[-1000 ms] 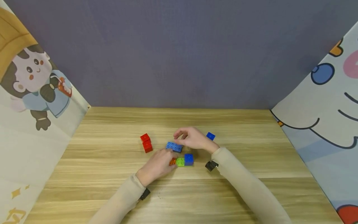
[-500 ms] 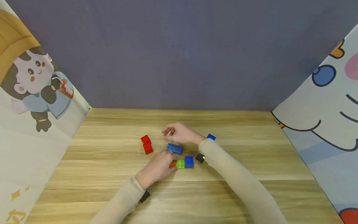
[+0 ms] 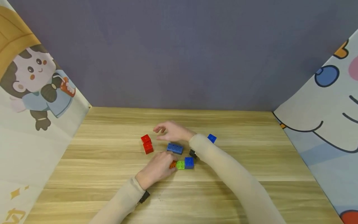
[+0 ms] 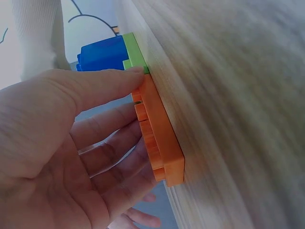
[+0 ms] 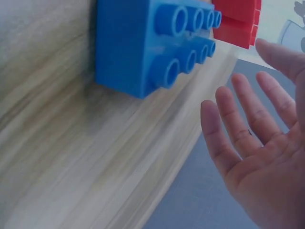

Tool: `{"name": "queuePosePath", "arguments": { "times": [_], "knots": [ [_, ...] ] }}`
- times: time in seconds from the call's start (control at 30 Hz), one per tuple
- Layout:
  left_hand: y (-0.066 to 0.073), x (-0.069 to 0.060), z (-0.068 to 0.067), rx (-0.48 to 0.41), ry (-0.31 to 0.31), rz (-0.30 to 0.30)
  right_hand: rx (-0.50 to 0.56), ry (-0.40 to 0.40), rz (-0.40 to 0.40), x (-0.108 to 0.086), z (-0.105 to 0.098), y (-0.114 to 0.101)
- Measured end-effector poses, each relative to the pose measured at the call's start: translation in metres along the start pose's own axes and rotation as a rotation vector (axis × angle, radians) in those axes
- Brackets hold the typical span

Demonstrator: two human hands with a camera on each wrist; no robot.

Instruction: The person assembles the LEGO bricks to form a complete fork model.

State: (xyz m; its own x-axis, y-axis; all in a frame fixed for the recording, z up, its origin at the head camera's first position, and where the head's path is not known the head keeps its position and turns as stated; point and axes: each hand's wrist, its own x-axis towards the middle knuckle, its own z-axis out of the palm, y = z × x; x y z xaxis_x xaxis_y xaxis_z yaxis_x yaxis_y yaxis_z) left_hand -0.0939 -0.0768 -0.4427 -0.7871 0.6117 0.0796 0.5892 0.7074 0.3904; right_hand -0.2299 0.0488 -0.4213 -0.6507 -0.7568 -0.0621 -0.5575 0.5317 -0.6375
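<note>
My left hand (image 3: 157,168) pinches an orange toy brick (image 4: 161,136) between thumb and fingers as it lies on the table. A green brick (image 3: 180,165) adjoins its right end, and a dark blue brick (image 3: 189,162) sits at the far end of that row. Above the tabletop, my right hand (image 3: 172,131) is held with fingers spread and nothing in them. Just below it lies a lighter blue studded brick (image 3: 175,148). To its left are two red bricks (image 3: 147,144), close together.
Another blue brick (image 3: 212,138) lies beyond my right forearm, partly covered by the sleeve. The wooden table (image 3: 112,124) ends at a grey back panel (image 3: 179,56), with printed panels on both sides.
My right hand has moved left, from over the lighter blue brick toward the red bricks. The left hand stays on the orange brick.
</note>
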Motion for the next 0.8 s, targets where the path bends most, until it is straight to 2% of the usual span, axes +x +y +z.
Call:
{"name": "queuePosePath", "arguments": {
  "times": [0.17,0.4,0.63,0.8],
  "knots": [
    [0.0,-0.001,-0.001,-0.001,0.004,-0.002,-0.017,-0.047,-0.028,0.012,0.003,-0.004],
    [0.0,-0.002,-0.001,-0.01,-0.007,-0.009,-0.003,-0.117,-0.01,0.024,0.012,-0.01],
    [-0.001,-0.002,0.0,-0.02,0.0,-0.005,-0.015,-0.117,0.002,0.028,0.015,-0.015],
    [-0.001,-0.002,0.001,-0.014,0.006,-0.01,0.025,-0.114,0.025,0.03,0.016,-0.014]
  ]
}}
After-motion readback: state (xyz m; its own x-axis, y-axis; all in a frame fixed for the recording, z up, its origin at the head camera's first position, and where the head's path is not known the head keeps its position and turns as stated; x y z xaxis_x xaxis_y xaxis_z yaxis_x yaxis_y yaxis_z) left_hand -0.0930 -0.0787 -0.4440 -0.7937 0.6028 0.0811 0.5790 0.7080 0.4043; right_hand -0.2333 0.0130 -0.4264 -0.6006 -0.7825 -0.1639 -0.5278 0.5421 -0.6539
